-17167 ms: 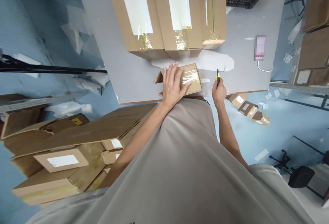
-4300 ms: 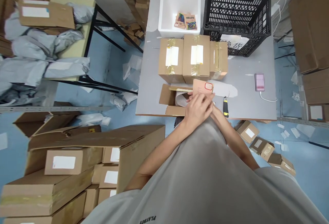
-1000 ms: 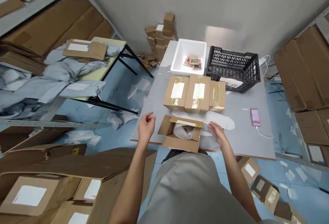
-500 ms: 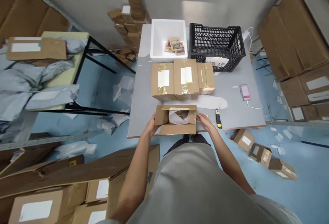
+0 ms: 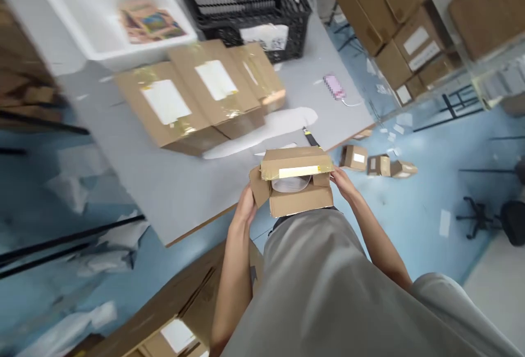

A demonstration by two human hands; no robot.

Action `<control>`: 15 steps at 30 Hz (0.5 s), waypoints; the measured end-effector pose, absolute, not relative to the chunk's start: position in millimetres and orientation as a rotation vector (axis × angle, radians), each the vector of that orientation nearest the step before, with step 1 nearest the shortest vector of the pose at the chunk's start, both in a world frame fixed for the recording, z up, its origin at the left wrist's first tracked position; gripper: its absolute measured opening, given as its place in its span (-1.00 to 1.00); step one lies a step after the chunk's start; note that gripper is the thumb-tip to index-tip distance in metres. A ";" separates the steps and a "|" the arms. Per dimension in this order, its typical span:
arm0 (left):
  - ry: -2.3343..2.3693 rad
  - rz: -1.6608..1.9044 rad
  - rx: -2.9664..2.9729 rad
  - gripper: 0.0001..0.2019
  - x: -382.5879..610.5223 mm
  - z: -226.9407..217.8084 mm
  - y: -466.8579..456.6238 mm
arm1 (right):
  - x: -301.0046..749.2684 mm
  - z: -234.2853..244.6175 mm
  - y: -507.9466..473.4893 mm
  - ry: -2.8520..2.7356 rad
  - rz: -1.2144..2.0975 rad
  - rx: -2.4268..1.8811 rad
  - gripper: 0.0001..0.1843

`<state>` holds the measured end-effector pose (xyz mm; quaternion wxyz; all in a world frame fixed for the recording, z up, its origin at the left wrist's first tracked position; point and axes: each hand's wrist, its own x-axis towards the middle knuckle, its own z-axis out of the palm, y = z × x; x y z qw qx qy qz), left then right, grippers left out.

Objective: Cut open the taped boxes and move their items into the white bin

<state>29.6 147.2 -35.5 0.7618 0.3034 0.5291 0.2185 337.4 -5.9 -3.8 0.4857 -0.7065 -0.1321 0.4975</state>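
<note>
An opened cardboard box (image 5: 301,199) is between my two hands near the table's front edge, its flaps spread apart. White packing material (image 5: 291,183) shows inside it; what lies beneath is hidden. My left hand (image 5: 246,204) grips the box's left side, by a side flap. On the opposite side, my right hand (image 5: 342,181) holds the box with its fingers partly hidden behind the cardboard. A black and yellow utility knife (image 5: 310,137) lies on the table just beyond the box.
Three taped boxes (image 5: 217,81) stand on the grey table (image 5: 135,182). Behind them are a white foam bin (image 5: 98,53) with small colourful packs and a black crate (image 5: 254,15). A pink phone (image 5: 334,87) lies rightward. Several small boxes (image 5: 353,158) sit on the floor.
My view has turned to the right, so the table now appears slanted. The box in my hands has moved off toward the table's right front, and its far flap has tipped toward me.
</note>
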 end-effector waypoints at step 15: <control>0.648 0.062 1.116 -0.20 246.6 -0.4 93.7 | 441.0 8.2 -186.7 0.082 0.654 -1.621 -0.20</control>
